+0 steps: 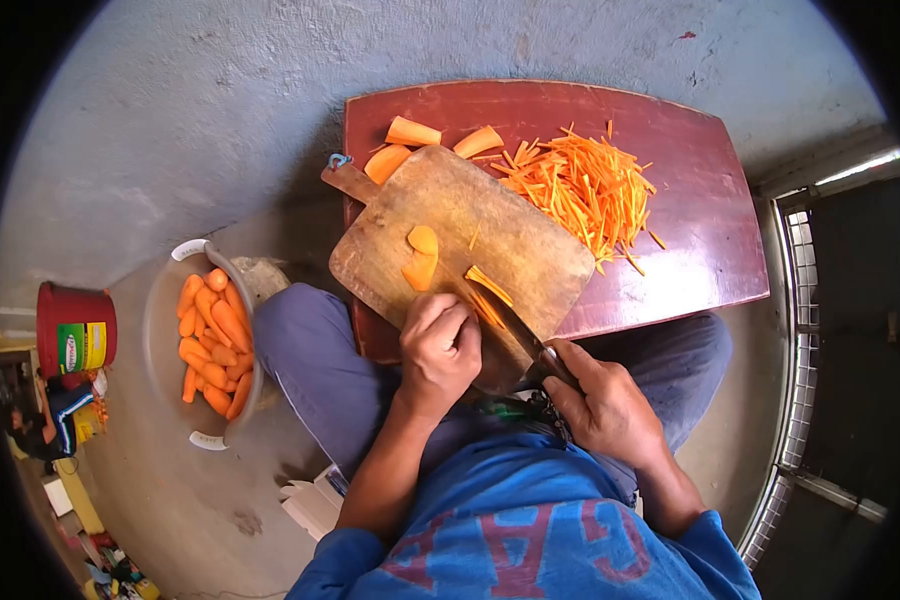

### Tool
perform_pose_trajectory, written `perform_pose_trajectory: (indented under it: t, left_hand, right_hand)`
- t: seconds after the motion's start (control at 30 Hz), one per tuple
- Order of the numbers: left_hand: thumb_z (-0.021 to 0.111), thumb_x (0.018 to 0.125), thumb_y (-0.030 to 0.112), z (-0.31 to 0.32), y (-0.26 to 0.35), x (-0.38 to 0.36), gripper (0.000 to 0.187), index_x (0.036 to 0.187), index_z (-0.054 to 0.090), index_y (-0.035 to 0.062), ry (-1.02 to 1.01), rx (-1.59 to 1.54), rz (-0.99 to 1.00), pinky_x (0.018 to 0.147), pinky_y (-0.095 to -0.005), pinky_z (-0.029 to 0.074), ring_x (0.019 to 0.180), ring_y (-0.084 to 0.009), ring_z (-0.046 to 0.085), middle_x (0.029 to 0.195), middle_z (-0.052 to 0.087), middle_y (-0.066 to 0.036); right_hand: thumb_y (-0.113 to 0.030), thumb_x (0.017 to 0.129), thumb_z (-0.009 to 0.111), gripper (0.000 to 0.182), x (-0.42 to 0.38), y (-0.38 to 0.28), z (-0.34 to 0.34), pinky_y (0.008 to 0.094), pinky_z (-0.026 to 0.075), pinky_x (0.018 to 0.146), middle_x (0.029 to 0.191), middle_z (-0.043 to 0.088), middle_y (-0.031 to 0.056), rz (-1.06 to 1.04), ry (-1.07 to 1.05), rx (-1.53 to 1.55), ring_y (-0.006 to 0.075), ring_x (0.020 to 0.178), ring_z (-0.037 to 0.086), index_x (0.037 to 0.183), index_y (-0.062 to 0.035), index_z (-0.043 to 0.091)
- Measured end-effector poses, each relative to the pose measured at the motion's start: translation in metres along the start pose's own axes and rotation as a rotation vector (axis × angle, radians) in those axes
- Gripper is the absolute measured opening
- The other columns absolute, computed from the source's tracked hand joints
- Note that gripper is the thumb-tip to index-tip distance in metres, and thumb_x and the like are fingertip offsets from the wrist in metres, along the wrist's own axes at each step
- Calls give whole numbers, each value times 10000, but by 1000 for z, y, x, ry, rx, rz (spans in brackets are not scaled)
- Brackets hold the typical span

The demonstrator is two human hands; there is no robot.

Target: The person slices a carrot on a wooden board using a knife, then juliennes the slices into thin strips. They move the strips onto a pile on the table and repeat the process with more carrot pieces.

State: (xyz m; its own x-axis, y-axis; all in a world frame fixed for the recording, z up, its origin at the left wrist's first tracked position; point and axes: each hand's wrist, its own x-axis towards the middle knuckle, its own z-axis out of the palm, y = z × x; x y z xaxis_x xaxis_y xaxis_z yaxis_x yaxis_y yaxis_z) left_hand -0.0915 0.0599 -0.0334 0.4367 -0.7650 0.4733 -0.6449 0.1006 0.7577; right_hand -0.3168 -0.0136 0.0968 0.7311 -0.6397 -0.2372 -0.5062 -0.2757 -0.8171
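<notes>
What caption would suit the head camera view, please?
Right hand gripping a knife, left hand by carrot strips on a wooden board, beside shredded carrot.

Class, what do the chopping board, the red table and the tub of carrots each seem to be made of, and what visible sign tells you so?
Chopping board: matt wood, by its uneven brown staining.
Red table: probably varnished or painted wood, glossy, by the bright reflection on its top.
Tub: likely smooth plastic, by its thin, greyish wall.
</notes>
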Motion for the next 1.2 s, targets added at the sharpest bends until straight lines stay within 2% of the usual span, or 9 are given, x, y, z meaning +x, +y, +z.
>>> perform_pose_trajectory:
  t: [0.27,0.43,0.5,0.73,0.8,0.87,1.0,1.17,1.2]
  left_hand:
    - [755,925,-74,-17,3,4,82,988,788,-35,30,-61,-161,837,-462,611,913,-365,740,999,759,-159]
    - [780,930,-54,-6,-4,6,74,989,763,-13,-53,170,85,862,-520,575,942,-403,687,1009,716,-159]
    - [783,927,-53,-4,-5,5,84,995,763,-8,-69,206,114,864,-519,574,946,-403,686,1019,716,-157]
    - [782,931,-43,-3,-3,7,96,1012,764,6,-98,277,124,872,-531,568,966,-406,677,1039,709,-155]
    - [783,937,-33,-3,-3,7,85,1009,762,8,-116,301,131,883,-534,567,973,-408,672,1044,706,-155]
    - [783,941,-25,-2,-3,7,77,1006,761,10,-114,294,135,888,-535,565,976,-410,668,1045,705,-154]
    - [778,948,-24,-2,-2,9,65,1004,764,5,-114,278,123,889,-538,562,965,-412,667,1039,705,-159]
    - [869,937,41,3,15,38,175,1096,811,-3,-117,62,-41,950,-498,578,1023,-375,723,1082,749,-158]
    - [892,932,60,4,26,49,210,1119,821,-3,-96,1,-82,965,-488,581,1036,-365,735,1094,760,-156]
  right_hand:
    - [-207,1146,705,290,27,39,-6,573,582,813,975,747,327,-81,0,23,517,941,775,1341,6,684]
    - [-248,1155,688,274,77,67,-64,504,558,776,917,703,263,115,50,48,418,792,680,1191,24,701]
    - [-268,1164,681,314,88,73,-77,523,543,765,868,673,269,19,230,-18,370,790,693,1132,45,668]
    - [-232,1143,702,395,78,42,-51,457,619,939,1095,809,256,-6,18,191,311,1027,804,1423,46,728]
    - [-217,1132,707,356,83,39,-49,452,618,930,1083,813,244,86,-132,185,303,1000,796,1375,40,744]
    - [-209,1177,674,255,91,72,-44,363,541,677,860,682,71,-55,-21,188,149,730,663,1281,13,741]
    - [-228,1190,673,231,100,96,-73,340,510,565,750,630,15,-41,176,68,106,609,623,1229,-8,732]
    - [-156,1096,748,260,75,88,-85,496,620,769,932,780,219,-227,424,-207,389,891,824,1299,6,736]
    - [-161,1069,784,349,65,81,-87,545,634,853,1093,817,241,-239,373,-269,459,1060,801,1383,-17,738]
